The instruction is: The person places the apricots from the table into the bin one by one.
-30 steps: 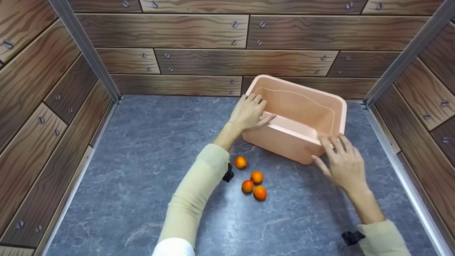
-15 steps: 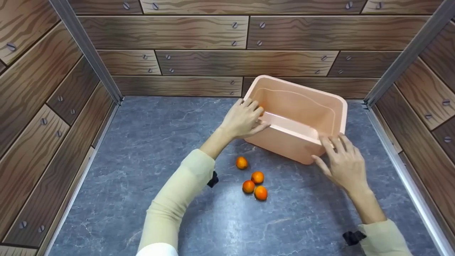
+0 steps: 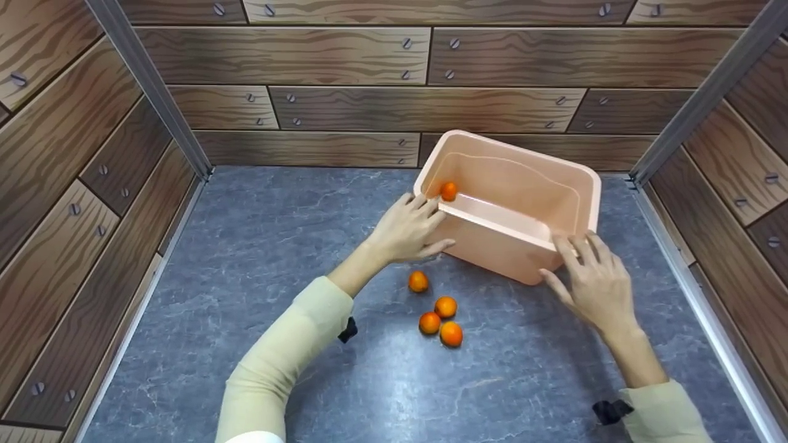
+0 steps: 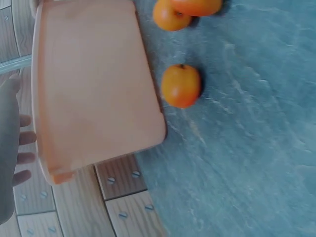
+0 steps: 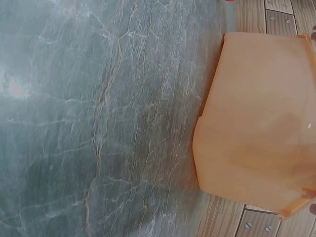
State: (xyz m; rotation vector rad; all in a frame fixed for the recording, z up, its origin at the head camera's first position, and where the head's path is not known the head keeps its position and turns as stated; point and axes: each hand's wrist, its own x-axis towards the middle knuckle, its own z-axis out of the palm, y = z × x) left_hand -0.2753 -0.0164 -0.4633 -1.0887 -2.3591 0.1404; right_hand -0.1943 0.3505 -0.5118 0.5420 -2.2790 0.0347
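Note:
A pale peach plastic bin [image 3: 505, 237] stands at an angle near the back wall. Inside its left end lies one small round orange fruit [image 3: 449, 191]. My left hand [image 3: 403, 231] is at the bin's near left corner, its loosely spread fingers at the rim and holding no fruit; the left wrist view shows its fingers [image 4: 24, 158] beside the rim. At the near right corner my right hand [image 3: 594, 286] holds the bin, fingers over the rim and thumb against the outer wall. Several more orange fruits [image 3: 446, 307] lie on the floor before the bin.
Wood-plank-patterned walls [image 3: 345, 55] enclose the dark grey marbled surface [image 3: 271, 221] at the back and both sides. Metal strips [image 3: 695, 307] run along the side edges. One fruit [image 3: 418, 282] sits closest to the bin, apart from the cluster.
My left hand has drawn back from inside the bin to its near left rim, letting go of an orange fruit that now shows inside. The right hand has stayed put.

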